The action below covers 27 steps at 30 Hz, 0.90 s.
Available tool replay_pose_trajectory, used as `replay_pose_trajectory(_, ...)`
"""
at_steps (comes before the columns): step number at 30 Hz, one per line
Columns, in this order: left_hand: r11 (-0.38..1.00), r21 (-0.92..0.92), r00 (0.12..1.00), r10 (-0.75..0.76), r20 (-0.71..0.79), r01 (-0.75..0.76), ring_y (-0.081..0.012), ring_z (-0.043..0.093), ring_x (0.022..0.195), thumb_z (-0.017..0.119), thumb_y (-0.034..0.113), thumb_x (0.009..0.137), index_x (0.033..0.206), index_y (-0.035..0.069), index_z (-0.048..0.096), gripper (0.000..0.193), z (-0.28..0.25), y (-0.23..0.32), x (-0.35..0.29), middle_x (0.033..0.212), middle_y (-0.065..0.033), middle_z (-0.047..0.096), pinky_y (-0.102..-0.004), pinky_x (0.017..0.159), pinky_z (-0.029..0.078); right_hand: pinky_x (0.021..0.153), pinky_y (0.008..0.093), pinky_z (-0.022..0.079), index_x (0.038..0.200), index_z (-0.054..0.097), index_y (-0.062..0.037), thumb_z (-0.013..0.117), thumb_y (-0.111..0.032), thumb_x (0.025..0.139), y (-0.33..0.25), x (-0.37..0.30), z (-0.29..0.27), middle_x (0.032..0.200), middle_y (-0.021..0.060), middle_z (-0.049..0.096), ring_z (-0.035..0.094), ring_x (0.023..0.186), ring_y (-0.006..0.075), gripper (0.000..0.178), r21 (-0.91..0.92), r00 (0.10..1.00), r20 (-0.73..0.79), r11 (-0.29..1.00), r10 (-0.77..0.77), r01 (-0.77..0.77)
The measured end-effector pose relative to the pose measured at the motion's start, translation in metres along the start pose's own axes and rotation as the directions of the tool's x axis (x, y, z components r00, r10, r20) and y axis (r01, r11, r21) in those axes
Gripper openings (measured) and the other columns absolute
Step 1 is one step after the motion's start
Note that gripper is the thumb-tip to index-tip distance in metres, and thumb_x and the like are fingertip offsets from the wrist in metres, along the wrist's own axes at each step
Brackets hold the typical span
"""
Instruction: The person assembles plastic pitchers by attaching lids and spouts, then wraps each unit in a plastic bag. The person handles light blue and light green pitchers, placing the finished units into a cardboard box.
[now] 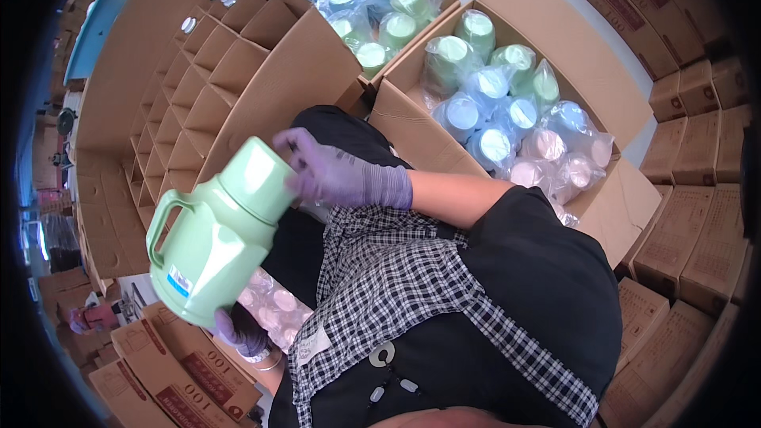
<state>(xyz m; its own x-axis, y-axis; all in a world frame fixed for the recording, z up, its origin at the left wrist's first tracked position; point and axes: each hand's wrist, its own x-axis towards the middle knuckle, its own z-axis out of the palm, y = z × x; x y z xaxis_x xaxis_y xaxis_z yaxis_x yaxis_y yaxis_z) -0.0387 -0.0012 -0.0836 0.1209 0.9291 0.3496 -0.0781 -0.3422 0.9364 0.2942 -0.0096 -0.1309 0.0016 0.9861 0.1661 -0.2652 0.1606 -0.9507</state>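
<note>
A pale green vacuum flask (212,250) with a side handle (168,226) and a blue-and-white label (179,280) is tilted in front of me, its lid toward the upper right. My left hand (242,335), in a purple glove, holds it at the base; most of the fingers are behind the flask. Beside the green cup-shaped lid (258,181) is my right hand (342,173), gloved in purple too. Its fingers are bent but apart, a little blurred, and seem to hold nothing. Whether they touch the lid is hard to see.
A tilted carton with cardboard dividers (186,103) stands at the left, small silvery pieces on its inner wall. Beyond my right arm, a carton (408,115) holds bagged green, blue and pink cups; another carton (444,20) lies behind. Stacked brown boxes (674,230) line the right.
</note>
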Motion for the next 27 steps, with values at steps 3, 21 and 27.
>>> replay_pose_trajectory(3,0.951,-0.209,0.974,-0.218,0.064,0.227,-0.0292,0.045,0.142,0.060,0.030,0.099,0.153,-0.001,0.041,0.065,-0.046,-0.048,-0.003,0.153,-0.0156,0.049,-0.0490,0.122,0.029,0.105,0.0416,0.049,0.148,0.042,-0.0006,0.087,-0.042,0.078,-0.001,0.004,0.013,0.132,0.0196,0.056,0.058,0.124,0.0328,0.093,-0.205,0.909,-0.172,0.916,-0.379,0.344)
replay_pose_trajectory(21,0.785,0.523,0.825,-0.028,0.564,-0.331,-0.0380,0.039,0.146,0.073,0.051,0.084,0.151,0.003,0.047,0.087,0.053,-0.050,0.056,0.155,-0.0200,0.045,-0.0483,0.122,0.031,0.120,0.0560,0.031,0.151,0.051,-0.0118,0.055,-0.054,0.099,0.184,-0.087,-0.372,0.150,0.0120,0.057,0.051,0.137,0.0380,0.067,-0.741,0.824,-0.360,-0.403,-0.438,-0.537)
replay_pose_trajectory(27,0.932,0.362,0.895,-0.155,0.418,-0.007,-0.0204,0.071,0.094,0.069,0.032,0.094,0.104,0.002,0.073,0.033,0.078,-0.133,0.035,0.101,-0.0101,0.074,-0.0360,0.087,0.056,0.103,0.0404,0.048,0.132,0.067,0.0013,0.060,-0.032,0.101,0.134,-0.077,-0.476,0.124,0.0209,0.070,0.064,0.115,0.0287,0.046,-0.598,0.729,-0.684,0.589,-0.022,-0.543)
